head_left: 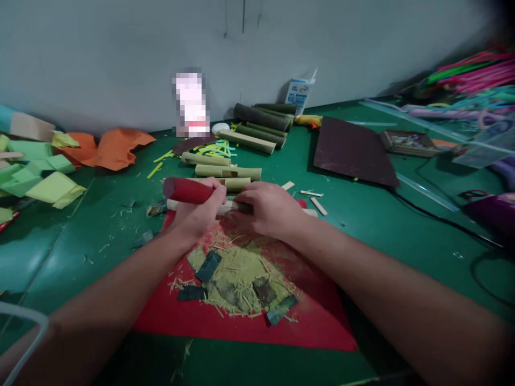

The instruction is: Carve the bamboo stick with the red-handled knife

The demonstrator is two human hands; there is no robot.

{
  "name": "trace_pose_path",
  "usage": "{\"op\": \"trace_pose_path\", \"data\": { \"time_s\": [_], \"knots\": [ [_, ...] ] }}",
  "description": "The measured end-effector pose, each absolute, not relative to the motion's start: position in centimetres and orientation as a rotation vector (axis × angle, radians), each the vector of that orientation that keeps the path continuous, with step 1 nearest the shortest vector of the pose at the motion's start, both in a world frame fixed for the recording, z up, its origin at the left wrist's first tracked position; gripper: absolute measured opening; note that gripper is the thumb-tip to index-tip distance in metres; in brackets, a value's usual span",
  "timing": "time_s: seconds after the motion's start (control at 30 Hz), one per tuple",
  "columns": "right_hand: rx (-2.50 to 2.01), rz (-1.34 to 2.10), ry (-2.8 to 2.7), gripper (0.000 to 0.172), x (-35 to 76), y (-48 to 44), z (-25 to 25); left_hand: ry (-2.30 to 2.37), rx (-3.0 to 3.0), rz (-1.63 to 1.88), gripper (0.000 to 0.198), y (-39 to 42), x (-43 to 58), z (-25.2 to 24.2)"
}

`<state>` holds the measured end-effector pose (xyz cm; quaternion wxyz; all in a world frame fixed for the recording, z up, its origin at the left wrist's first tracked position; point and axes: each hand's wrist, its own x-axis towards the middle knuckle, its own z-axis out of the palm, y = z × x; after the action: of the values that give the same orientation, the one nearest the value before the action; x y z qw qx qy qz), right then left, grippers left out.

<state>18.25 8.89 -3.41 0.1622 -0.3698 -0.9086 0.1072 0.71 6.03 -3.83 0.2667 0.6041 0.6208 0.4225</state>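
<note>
My left hand (199, 214) is closed around a tool with a thick red handle (185, 191); the butt of the handle points left and its working end is hidden. Under both hands a pale bamboo rod (229, 207) lies crosswise near the far edge of a red sheet (314, 327). My right hand (271, 206) has its fingers curled over the rod, pressing it from above. Greenish dust and thin shavings (241, 273) cover the middle of the sheet, with several dark bark-like pieces (209, 266) among them.
Beyond my hands lie short bamboo pieces (227, 171) and dark green bamboo tubes (261, 118). A blurred phone (191, 102) and a carton (300, 94) stand by the wall. Crumpled orange paper (120, 147) is left; a dark board (354, 150) and cable (438, 217) are right.
</note>
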Motion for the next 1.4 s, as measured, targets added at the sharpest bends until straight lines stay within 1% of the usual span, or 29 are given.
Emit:
{"op": "trace_pose_path", "data": {
  "time_s": [0.37,0.6,0.67,0.8,0.9,1.0,1.1,1.23,1.4],
  "knots": [
    [-1.019,0.263,-2.576,0.023,18.3,8.7,-3.6,1.645,1.623,1.129,0.023,5.9,0.2,-4.0],
    [-1.022,0.274,-2.555,0.021,18.3,8.4,-3.6,1.630,1.761,1.085,0.020,5.5,0.5,-2.9],
    [-1.031,0.291,-2.548,0.020,18.3,8.3,-3.6,1.615,1.661,1.115,0.021,5.5,0.6,-2.5],
    [-1.038,0.294,-2.561,0.021,18.2,8.2,-3.5,1.443,1.438,1.212,0.027,5.7,0.5,-2.2],
    [-1.014,0.274,-2.566,0.020,18.2,8.2,-3.6,1.466,1.417,1.279,0.023,5.8,0.5,-2.2],
    [-0.986,0.241,-2.564,0.017,18.2,8.3,-3.8,1.542,1.442,1.182,0.021,5.9,0.8,-2.3],
    [-0.961,0.226,-2.559,0.015,18.3,8.3,-4.0,1.583,1.458,1.124,0.024,5.7,1.1,-2.4],
    [-0.923,0.220,-2.563,0.016,18.4,8.4,-4.2,1.591,1.532,1.158,0.029,5.3,1.0,-2.5],
    [-0.860,0.203,-2.568,0.015,18.6,8.6,-4.4,1.426,1.524,1.074,0.038,4.7,0.2,-1.4]
  ]
}}
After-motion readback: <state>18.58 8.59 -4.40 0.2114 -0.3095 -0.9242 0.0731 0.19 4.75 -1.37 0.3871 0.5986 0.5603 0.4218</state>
